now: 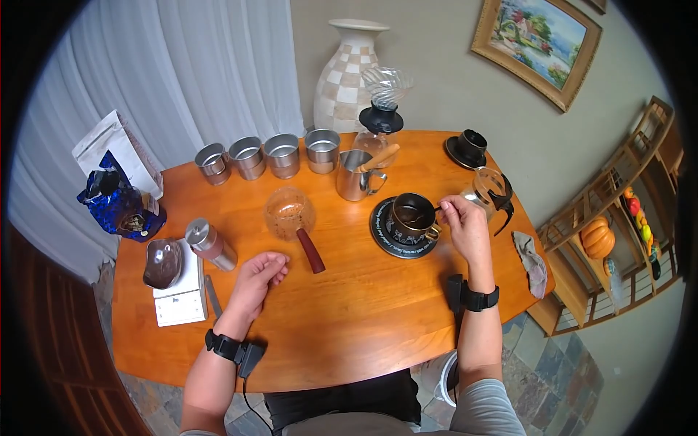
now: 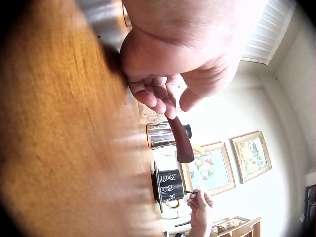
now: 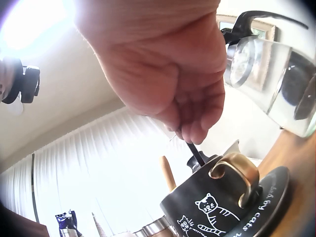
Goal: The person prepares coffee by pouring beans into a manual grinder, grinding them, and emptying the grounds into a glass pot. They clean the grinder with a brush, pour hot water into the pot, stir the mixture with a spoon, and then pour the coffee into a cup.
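In the head view my right hand [image 1: 467, 227] pinches the handle of a dark spoon that dips into a black cup [image 1: 413, 215] on a black saucer [image 1: 402, 250]. The right wrist view shows the thin dark handle [image 3: 196, 154] between thumb and fingertips, above the cup [image 3: 202, 202] with white cat drawings and a gold handle. My left hand [image 1: 260, 283] rests loosely curled at the table, holding nothing, left of the dark red handle [image 1: 311, 251] of a glass pot [image 1: 289, 211]. The left wrist view shows that hand [image 2: 173, 69] with relaxed fingers.
Several metal cups [image 1: 282, 155] line the back edge beside a steel pitcher [image 1: 353, 176] and a glass dripper [image 1: 381, 116]. At left stand a grinder [image 1: 211, 245], a white scale [image 1: 182, 305] and bags [image 1: 121, 203]. A glass carafe [image 1: 486, 190] and a cloth [image 1: 531, 264] are at right.
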### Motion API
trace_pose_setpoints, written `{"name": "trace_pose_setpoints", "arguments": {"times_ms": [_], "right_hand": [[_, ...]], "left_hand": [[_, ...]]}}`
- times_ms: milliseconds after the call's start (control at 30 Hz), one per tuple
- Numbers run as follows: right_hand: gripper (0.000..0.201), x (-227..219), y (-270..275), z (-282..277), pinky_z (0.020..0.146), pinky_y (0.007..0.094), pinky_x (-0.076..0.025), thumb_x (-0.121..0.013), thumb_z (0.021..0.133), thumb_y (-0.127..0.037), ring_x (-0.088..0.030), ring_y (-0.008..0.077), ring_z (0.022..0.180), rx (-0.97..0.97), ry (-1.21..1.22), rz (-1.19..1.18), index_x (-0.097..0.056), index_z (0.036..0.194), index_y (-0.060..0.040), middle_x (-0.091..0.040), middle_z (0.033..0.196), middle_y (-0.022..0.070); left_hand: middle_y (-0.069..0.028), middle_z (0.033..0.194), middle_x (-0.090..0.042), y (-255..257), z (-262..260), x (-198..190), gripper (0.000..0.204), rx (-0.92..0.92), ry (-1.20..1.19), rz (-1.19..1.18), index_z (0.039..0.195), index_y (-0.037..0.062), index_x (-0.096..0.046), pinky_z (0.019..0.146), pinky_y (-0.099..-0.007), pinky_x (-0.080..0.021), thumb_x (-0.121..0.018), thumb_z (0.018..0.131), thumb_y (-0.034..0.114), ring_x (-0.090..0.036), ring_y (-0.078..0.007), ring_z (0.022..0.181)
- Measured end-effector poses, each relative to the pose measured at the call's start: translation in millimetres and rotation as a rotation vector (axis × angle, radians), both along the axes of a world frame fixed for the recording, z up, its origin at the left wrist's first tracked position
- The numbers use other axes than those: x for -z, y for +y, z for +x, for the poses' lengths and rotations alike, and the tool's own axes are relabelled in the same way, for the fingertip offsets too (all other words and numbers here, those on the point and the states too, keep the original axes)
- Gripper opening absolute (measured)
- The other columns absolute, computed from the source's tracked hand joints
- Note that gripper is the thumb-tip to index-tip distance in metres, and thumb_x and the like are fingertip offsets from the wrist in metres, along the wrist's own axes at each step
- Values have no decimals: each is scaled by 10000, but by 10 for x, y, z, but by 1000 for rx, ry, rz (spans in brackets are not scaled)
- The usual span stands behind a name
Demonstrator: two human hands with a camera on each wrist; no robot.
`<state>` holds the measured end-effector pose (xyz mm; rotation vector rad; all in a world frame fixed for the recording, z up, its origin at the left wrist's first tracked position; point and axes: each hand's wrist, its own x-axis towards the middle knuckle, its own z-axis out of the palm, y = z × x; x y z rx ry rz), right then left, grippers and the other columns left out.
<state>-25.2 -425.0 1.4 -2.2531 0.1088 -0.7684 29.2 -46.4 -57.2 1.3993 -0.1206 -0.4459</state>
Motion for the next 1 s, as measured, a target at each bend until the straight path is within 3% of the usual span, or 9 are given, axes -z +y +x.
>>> {"name": "trace_pose_setpoints", "arguments": {"times_ms": [167, 367, 467, 667, 833, 1000], "right_hand": [[138, 12, 25, 9, 577, 287, -494, -588, 931, -69, -620, 164, 596, -43, 15, 78, -658, 920, 49, -648, 702, 113], [144, -24, -3, -8, 592, 283, -505, -589, 932, -74, -631, 165, 607, 55, 30, -17, -659, 921, 50, -654, 704, 117], [143, 16, -1, 7, 586, 296, -501, -590, 931, -80, -630, 185, 602, -32, 24, 81, -658, 913, 45, -649, 694, 121], [138, -28, -43, -12, 593, 311, -502, -599, 925, -78, -660, 217, 636, 107, 62, -59, -654, 910, 47, -655, 728, 164], [132, 43, -35, 19, 600, 305, -506, -606, 919, -74, -651, 205, 637, 42, -36, -46, -661, 916, 46, -653, 727, 158], [137, 37, -34, 5, 597, 293, -507, -604, 925, -81, -644, 178, 631, -30, 39, 63, -662, 927, 43, -658, 721, 137]], "left_hand": [[21, 787, -602, 3, 5, 0, 177, 4, 3, -3, 976, 35, -642, 671, -197, -396, -587, 968, 203, -520, -63, 721], [24, 787, -604, -3, 3, -7, 175, 5, -3, 3, 980, 41, -643, 668, -195, -393, -591, 966, 207, -523, -60, 723], [26, 787, -606, -1, 10, 1, 175, 7, -2, 1, 981, 43, -644, 668, -195, -393, -594, 964, 210, -525, -59, 723], [26, 786, -606, 0, 7, -3, 173, 7, -1, 2, 980, 44, -644, 669, -197, -395, -594, 964, 209, -526, -60, 722], [23, 786, -606, -9, 2, -21, 169, 3, 1, 7, 979, 40, -642, 672, -199, -400, -590, 967, 201, -527, -64, 721], [20, 785, -605, -6, 4, -14, 168, 1, 0, 8, 974, 38, -641, 673, -201, -401, -588, 967, 197, -526, -66, 722]]}}
